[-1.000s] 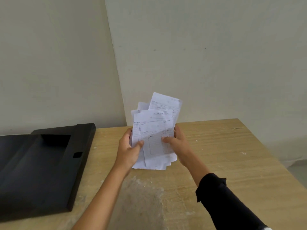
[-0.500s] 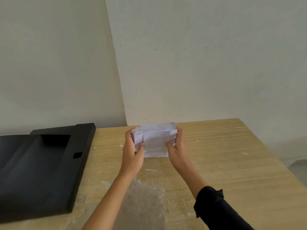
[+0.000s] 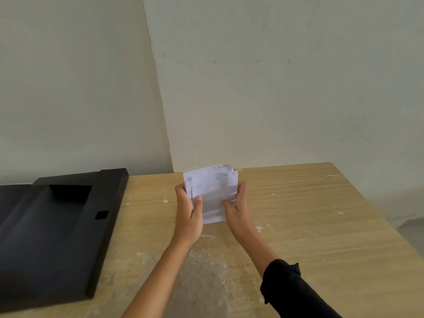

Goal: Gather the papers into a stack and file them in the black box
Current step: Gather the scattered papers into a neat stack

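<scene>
**Paper stack in two-hand hold, black box to the left**

Nearest: two forearms reaching away from the wearer over a pale wooden table [image 3: 309,214]. The right one wears a black sleeve [image 3: 289,285] pushed up past the wrist; the left forearm is bare.

Left hand [image 3: 189,212]: closed on the left edge of the papers [image 3: 212,196], thumb across the front sheet, fingers wrapped behind.

Right hand [image 3: 237,208]: closed on the right edge in the same way, thumb on the front, fingers behind. Palms face each other with the stack between them.

Papers: small white printed sheets, held roughly upright, long axis running near to far and upward, bottom edge low over the table or touching it; which, cannot be told. The top edges are uneven, with a few sheets standing proud at the far right corner, so squaring looks unfinished. No loose sheet shows on the table.

Black box [image 3: 101,237]: lies flat and open at the left of the table, well apart from the hands, its long side running near to far and its recess facing up; part of it runs past the left edge of the view.

Governing relation: the box lies to the left of the grip, so the left hand is the nearer. Filing likely calls for carrying the stack leftward and laying it flat into the recess.

Farthest: plain pale wall, with a corner seam above the stack.
</scene>
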Action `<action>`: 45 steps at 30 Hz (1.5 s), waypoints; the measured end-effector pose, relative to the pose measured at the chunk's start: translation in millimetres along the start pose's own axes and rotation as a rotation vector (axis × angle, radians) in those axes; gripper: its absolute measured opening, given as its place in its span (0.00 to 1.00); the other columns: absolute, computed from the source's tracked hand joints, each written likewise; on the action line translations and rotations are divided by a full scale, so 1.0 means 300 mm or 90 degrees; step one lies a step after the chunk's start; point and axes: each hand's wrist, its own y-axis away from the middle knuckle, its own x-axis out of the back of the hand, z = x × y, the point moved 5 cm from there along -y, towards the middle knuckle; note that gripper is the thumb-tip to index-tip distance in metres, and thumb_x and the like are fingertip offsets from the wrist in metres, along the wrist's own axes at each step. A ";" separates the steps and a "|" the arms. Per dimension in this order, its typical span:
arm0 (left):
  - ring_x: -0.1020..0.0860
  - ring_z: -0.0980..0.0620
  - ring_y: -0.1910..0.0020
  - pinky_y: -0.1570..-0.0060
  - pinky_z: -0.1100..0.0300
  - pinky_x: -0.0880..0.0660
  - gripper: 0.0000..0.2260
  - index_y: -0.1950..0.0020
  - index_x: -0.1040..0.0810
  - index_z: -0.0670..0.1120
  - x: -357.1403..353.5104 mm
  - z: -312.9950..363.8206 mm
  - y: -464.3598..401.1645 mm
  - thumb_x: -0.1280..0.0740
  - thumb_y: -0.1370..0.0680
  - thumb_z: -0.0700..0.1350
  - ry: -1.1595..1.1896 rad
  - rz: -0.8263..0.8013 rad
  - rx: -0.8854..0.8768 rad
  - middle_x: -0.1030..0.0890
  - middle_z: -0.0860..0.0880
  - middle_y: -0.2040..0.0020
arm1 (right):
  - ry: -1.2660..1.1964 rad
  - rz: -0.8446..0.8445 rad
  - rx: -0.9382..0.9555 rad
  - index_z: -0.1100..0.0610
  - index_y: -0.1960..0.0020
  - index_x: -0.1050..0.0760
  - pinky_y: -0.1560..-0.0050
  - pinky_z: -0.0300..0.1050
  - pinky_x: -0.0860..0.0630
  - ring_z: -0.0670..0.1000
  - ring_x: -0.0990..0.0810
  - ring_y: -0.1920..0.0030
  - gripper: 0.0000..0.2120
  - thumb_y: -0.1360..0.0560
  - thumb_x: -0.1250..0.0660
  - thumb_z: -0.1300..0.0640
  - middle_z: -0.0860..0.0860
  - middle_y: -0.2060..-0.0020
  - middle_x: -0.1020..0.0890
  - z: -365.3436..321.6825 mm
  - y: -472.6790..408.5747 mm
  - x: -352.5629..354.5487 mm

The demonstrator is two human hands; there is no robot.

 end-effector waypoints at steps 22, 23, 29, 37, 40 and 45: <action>0.25 0.54 0.54 0.52 0.64 0.27 0.05 0.48 0.36 0.43 -0.021 -0.052 0.024 0.47 0.21 0.36 0.046 0.006 0.034 0.25 0.45 0.50 | 0.232 0.080 0.298 0.56 0.27 0.47 0.33 0.29 0.40 0.43 0.39 0.31 0.39 0.34 0.42 0.76 0.54 0.31 0.37 -0.110 -0.015 0.039; 0.25 0.55 0.52 0.52 0.67 0.27 0.06 0.47 0.36 0.44 -0.022 -0.053 0.025 0.47 0.21 0.35 0.045 0.005 0.031 0.25 0.46 0.49 | 0.267 0.085 0.333 0.54 0.27 0.46 0.29 0.37 0.39 0.47 0.41 0.28 0.39 0.34 0.42 0.76 0.55 0.29 0.38 -0.129 -0.016 0.040; 0.26 0.63 0.57 0.58 0.72 0.27 0.06 0.48 0.36 0.43 -0.015 -0.051 0.020 0.46 0.22 0.34 0.034 0.008 0.027 0.25 0.51 0.53 | 0.411 0.076 0.349 0.55 0.33 0.32 0.29 0.59 0.37 0.58 0.39 0.27 0.27 0.31 0.41 0.69 0.54 0.32 0.29 -0.093 -0.022 0.040; 0.25 0.65 0.53 0.57 0.72 0.26 0.14 0.40 0.40 0.44 -0.025 -0.017 0.022 0.48 0.22 0.31 0.054 0.001 -0.004 0.27 0.55 0.49 | 0.237 0.045 0.304 0.57 0.36 0.29 0.48 0.34 0.27 0.46 0.26 0.43 0.28 0.33 0.44 0.73 0.54 0.37 0.28 -0.101 -0.025 0.055; 0.26 0.63 0.54 0.58 0.72 0.26 0.13 0.42 0.39 0.45 -0.018 -0.021 0.021 0.48 0.22 0.32 0.041 0.007 -0.011 0.27 0.53 0.50 | 0.135 0.058 0.216 0.55 0.34 0.33 0.53 0.30 0.27 0.40 0.26 0.49 0.29 0.31 0.45 0.75 0.50 0.41 0.28 -0.095 -0.034 0.073; 0.25 0.59 0.58 0.60 0.67 0.26 0.07 0.46 0.36 0.43 -0.016 -0.050 0.016 0.48 0.22 0.38 0.030 0.013 0.006 0.25 0.51 0.54 | -0.048 -0.033 -0.005 0.55 0.42 0.30 0.47 0.46 0.25 0.52 0.25 0.46 0.17 0.27 0.45 0.69 0.52 0.47 0.25 -0.013 -0.072 0.044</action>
